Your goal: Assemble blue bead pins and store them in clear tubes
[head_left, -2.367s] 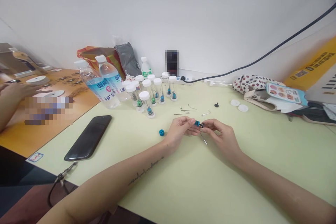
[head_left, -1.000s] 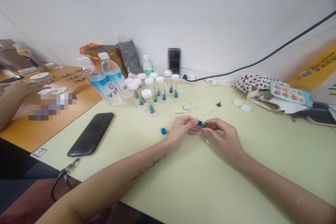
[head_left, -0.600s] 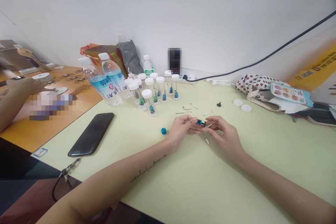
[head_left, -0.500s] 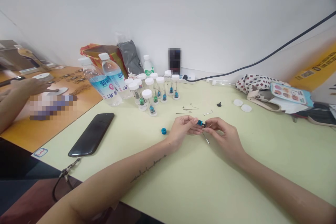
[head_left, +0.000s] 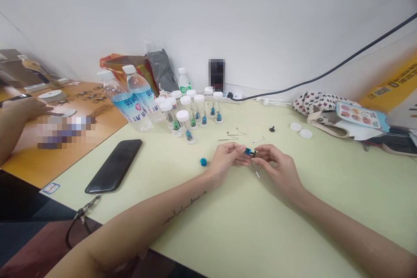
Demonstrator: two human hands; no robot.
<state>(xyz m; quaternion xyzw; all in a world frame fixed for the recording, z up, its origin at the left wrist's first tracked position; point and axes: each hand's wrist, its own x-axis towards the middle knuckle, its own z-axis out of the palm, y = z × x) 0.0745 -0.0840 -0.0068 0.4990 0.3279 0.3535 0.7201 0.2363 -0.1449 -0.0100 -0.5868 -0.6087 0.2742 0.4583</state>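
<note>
tabletop (head_left: 342,213) first: nothing visible at its near edge would stop a part that rolls. the left hand (head_left: 230,155) pinches a blue piece (head_left: 248,151) between thumb and fingers, raised near the middle, and the right hand (head_left: 273,160) pinches the black stem (head_left: 253,154) at that piece's right end; if the two pull out of line, the stem could slip or bend, i judge. a thin metal rod (head_left: 256,170) slants out below, toward the near side, and might drop if the hold loosens; what grips it cannot be told. a round blue knob (head_left: 203,162) lies just left of the left hand, where a nudge could set it rolling. as for containers, two large bottles (head_left: 127,105) stand far left, their fill clear; a sideways knock could topple them onto the tubes. a smaller bottle (head_left: 184,82) stands farther back, its contents unclear. white-capped clear tubes (head_left: 186,126) cluster right of the large pair, with blue parts (head_left: 188,135) low inside most and green parts (head_left: 176,126) in a couple.
</note>
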